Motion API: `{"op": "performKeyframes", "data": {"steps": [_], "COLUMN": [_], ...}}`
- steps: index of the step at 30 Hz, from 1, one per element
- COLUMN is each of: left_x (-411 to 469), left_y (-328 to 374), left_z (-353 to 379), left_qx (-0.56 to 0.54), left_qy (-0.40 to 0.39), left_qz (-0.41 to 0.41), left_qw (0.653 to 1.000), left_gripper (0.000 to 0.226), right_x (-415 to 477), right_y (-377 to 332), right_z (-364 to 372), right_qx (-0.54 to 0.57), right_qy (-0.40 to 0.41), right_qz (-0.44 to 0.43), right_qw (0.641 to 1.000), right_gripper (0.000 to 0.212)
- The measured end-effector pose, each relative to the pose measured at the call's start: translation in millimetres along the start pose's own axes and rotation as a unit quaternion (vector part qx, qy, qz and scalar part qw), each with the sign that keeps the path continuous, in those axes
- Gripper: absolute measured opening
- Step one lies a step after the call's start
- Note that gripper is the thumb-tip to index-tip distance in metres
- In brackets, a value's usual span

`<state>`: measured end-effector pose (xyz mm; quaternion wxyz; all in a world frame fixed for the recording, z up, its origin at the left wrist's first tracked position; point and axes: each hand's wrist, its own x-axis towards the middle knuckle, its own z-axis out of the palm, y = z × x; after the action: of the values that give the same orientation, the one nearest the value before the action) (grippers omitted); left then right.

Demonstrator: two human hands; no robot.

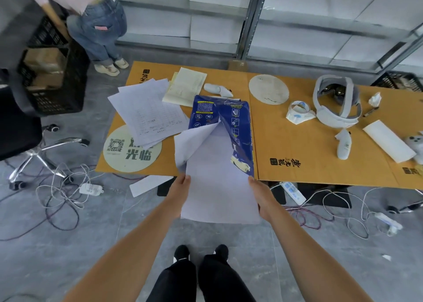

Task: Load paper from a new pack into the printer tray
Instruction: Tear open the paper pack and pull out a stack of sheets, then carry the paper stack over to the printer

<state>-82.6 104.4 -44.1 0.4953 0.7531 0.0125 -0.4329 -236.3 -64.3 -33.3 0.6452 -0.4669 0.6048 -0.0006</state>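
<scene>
A stack of white paper (219, 187) sticks halfway out of a torn blue wrapper (240, 137) that lies on the cardboard-covered table (309, 146). The stack's near end hangs past the table's front edge. My left hand (180, 192) grips the stack's left edge and my right hand (261, 198) grips its right edge. A flap of the wrapper's white inner side (192, 146) is peeled open to the left. No printer or tray is in view.
Loose printed sheets (148, 111), a notepad (185, 86), a headset (336, 102), controllers (343, 146) and a tape roll (297, 111) lie on the table. Cables and power strips (293, 192) cover the floor. An office chair (20, 132) and another person (98, 24) are at left.
</scene>
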Motion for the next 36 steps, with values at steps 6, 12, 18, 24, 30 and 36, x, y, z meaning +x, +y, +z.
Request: {"op": "performKeyframes", "data": {"steps": [6, 12, 18, 24, 30, 36], "left_x": [-29, -64, -110, -141, -143, -142], "left_y": [-5, -9, -30, -36, -25, -33], "left_z": [-11, 9, 10, 10, -10, -40], "left_qx": [-0.052, -0.044, -0.051, -0.104, -0.108, -0.059], "left_qy": [-0.02, 0.034, 0.08, 0.087, 0.001, -0.052], "left_qz": [-0.018, 0.012, 0.002, 0.033, 0.106, 0.123], "left_qw": [0.998, 0.998, 0.996, 0.99, 0.988, 0.989], "left_gripper": [0.022, 0.021, 0.015, 0.019, 0.028, 0.027], "right_x": [-10, -18, -42, -74, -96, -127], "right_y": [0, 17, 38, 49, 54, 92], "right_z": [-6, -20, -42, -49, -45, -15], "right_qx": [0.023, -0.046, -0.011, 0.012, 0.073, 0.157], "right_qy": [-0.049, -0.089, -0.159, -0.196, -0.182, -0.109], "right_qz": [-0.058, -0.144, -0.096, -0.137, -0.169, -0.183], "right_qw": [0.997, 0.984, 0.983, 0.971, 0.966, 0.964], "right_gripper": [0.024, 0.051, 0.031, 0.029, 0.037, 0.031]}}
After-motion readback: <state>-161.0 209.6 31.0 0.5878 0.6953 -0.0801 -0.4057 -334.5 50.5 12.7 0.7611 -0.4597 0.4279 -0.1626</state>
